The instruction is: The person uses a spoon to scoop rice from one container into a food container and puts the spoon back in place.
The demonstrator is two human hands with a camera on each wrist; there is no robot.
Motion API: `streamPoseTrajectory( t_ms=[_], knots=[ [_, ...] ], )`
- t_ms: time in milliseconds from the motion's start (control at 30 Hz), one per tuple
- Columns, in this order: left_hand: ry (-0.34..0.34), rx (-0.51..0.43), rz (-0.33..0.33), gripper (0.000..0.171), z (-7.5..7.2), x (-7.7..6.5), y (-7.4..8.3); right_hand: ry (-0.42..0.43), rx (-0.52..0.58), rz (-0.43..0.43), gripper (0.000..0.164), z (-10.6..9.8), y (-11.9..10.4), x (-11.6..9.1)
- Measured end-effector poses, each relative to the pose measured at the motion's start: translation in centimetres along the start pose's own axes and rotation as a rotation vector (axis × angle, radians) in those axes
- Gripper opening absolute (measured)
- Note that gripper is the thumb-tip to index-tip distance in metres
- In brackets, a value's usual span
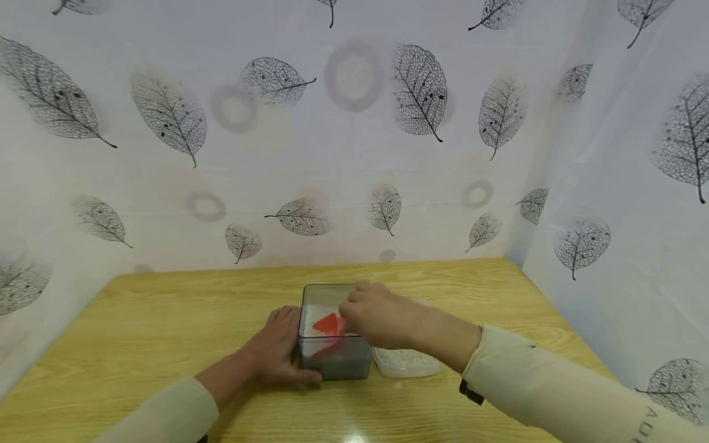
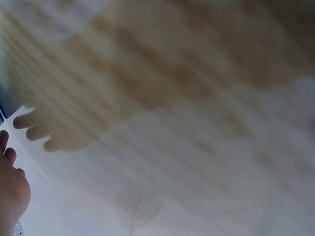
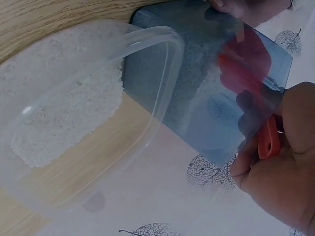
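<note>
A grey see-through square bin (image 1: 335, 363) holding white grains that look like rice stands on the table. My left hand (image 1: 277, 351) holds its left side, with the thumb across the front corner. In the left wrist view, only part of the left hand (image 2: 12, 191) shows at the left edge. My right hand (image 1: 382, 317) grips the red handle (image 3: 268, 140) of a scoop over the bin's rim. The red scoop (image 1: 327, 324) reaches down inside the bin and shows through its wall in the right wrist view. Its tip's contact with the grains is unclear.
Just right of the bin stands a low clear plastic tub (image 1: 407, 367) with rice-like grains (image 3: 74, 113) in it, partly under my right forearm. The wood-grain table (image 1: 183, 320) meets leaf-printed white sheeting (image 1: 343, 154) at the back and sides.
</note>
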State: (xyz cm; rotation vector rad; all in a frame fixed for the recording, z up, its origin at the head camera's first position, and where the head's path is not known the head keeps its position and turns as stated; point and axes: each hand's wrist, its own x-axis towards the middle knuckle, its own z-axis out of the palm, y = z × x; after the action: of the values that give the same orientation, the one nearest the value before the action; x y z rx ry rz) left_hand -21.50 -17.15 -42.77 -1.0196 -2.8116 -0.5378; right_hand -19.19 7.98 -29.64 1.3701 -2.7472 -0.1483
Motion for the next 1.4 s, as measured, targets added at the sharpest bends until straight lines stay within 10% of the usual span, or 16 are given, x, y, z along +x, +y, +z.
streamPoseTrajectory(
  t_ms=[1400],
  knots=[
    [-0.031, -0.009, -0.034, 0.121, -0.2, 0.0, 0.3, 0.262, 0.379, 0.123, 0.017, 2.4, 1.1, -2.3]
  ],
)
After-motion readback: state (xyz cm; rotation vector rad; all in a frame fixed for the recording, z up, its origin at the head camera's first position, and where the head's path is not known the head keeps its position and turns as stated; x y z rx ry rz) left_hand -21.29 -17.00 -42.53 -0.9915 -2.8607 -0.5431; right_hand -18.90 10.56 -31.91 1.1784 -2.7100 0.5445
